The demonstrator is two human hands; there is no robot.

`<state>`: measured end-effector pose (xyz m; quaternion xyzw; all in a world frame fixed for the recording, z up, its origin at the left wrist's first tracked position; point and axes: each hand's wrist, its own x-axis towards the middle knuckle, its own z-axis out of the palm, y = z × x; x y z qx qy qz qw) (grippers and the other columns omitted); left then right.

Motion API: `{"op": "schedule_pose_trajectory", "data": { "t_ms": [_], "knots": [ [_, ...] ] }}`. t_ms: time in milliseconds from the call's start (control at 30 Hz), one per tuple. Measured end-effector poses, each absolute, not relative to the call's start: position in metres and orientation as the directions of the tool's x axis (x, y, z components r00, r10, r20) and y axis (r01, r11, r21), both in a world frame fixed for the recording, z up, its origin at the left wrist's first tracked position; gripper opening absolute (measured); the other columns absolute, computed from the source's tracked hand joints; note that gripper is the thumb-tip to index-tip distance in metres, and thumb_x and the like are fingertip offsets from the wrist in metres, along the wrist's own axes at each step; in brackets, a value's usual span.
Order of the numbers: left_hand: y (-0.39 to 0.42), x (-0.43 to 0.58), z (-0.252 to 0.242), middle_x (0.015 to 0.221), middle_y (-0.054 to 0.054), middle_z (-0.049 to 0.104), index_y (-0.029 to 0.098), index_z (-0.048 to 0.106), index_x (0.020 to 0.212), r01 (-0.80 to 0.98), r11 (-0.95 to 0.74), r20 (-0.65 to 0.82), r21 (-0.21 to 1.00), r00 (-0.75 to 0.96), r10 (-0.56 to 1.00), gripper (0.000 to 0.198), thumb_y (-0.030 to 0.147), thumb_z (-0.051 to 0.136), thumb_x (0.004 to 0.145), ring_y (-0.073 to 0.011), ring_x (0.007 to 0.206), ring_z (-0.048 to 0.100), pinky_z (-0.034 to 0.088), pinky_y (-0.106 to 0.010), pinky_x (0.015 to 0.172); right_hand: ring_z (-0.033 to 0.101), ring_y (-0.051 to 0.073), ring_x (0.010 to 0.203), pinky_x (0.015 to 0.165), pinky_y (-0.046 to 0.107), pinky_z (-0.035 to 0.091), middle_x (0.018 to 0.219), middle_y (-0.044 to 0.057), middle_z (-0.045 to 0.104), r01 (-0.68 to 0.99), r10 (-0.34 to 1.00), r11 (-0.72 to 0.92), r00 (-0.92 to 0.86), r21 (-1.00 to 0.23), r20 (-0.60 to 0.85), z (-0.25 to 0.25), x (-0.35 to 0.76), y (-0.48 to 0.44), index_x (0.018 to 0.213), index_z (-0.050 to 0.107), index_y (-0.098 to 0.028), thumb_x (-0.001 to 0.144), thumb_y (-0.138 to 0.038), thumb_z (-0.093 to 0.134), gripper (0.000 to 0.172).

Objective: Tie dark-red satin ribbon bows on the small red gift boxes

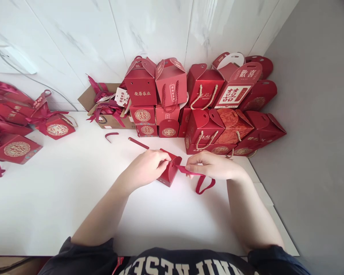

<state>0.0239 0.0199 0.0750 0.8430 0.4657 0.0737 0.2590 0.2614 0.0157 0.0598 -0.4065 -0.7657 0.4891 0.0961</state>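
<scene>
A small red gift box (166, 179) stands on the white table in front of me, its top flaps folded up. My left hand (149, 168) grips the box's flaps from the left, fingertips partly hidden behind them. In my right hand (209, 164), a crimson ribbon (186, 170) is pinched between thumb and fingers. One end of the ribbon reaches the hole in the box's top flap; the rest loops down to the table on the right. Just beyond the box lie a narrow red strip tag (138, 143) and a short curved piece of ribbon (111, 134).
Stacked red gift boxes (172, 86) line the tiled wall, some with rope handles. An open cardboard box (120, 121) holds ribbons and tags. Ribbon-tied red boxes (20, 149) are grouped at the left, below a cable (34, 80). A grey wall (318, 133) bounds the right side.
</scene>
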Motion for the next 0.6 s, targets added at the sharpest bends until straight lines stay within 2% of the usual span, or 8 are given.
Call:
{"op": "schedule_pose_trajectory", "data": {
  "t_ms": [133, 267, 467, 600],
  "knots": [
    [0.023, 0.021, 0.077, 0.062, 0.002, 0.056, 0.023, 0.067, 0.088, 0.760, -0.400, -0.173, 0.512, 0.548, 0.818, 0.025, 0.029, 0.042, 0.090, -0.0133, 0.054, 0.047, 0.032, -0.026, 0.053, 0.051, 0.013, 0.061, 0.060, 0.027, 0.037, 0.073, 0.001, 0.065, 0.550, 0.752, 0.166, -0.607, -0.819, -0.256, 0.052, 0.252, 0.018, 0.080, 0.070, -0.017, 0.093, -0.045, 0.046, 0.039],
    [0.026, 0.021, 0.076, 0.059, 0.003, 0.051, 0.022, 0.067, 0.094, 0.735, -0.365, -0.201, 0.572, 0.557, 0.806, 0.026, 0.029, 0.043, 0.089, -0.0122, 0.053, 0.044, 0.030, -0.024, 0.052, 0.045, 0.012, 0.058, 0.056, 0.027, 0.034, 0.068, 0.000, 0.060, 0.546, 0.751, 0.125, -0.598, -0.829, -0.281, 0.046, 0.245, 0.020, 0.080, 0.070, -0.018, 0.092, -0.052, 0.046, 0.043],
    [0.030, 0.022, 0.072, 0.056, 0.004, 0.042, 0.020, 0.064, 0.085, 0.713, -0.384, -0.242, 0.587, 0.606, 0.757, 0.024, 0.028, 0.042, 0.087, -0.0112, 0.051, 0.036, 0.025, -0.025, 0.049, 0.044, 0.012, 0.056, 0.054, 0.027, 0.034, 0.069, 0.000, 0.061, 0.546, 0.721, 0.136, -0.626, -0.826, -0.295, 0.046, 0.247, 0.019, 0.077, 0.069, -0.018, 0.092, -0.042, 0.047, 0.036],
    [0.028, 0.021, 0.073, 0.055, 0.004, 0.041, 0.021, 0.062, 0.081, 0.710, -0.389, -0.232, 0.586, 0.607, 0.760, 0.022, 0.029, 0.042, 0.087, -0.0111, 0.050, 0.036, 0.025, -0.024, 0.050, 0.049, 0.013, 0.059, 0.056, 0.027, 0.035, 0.071, 0.001, 0.063, 0.562, 0.737, 0.122, -0.604, -0.818, -0.305, 0.046, 0.251, 0.019, 0.076, 0.068, -0.018, 0.092, -0.042, 0.047, 0.035]
  ]
}}
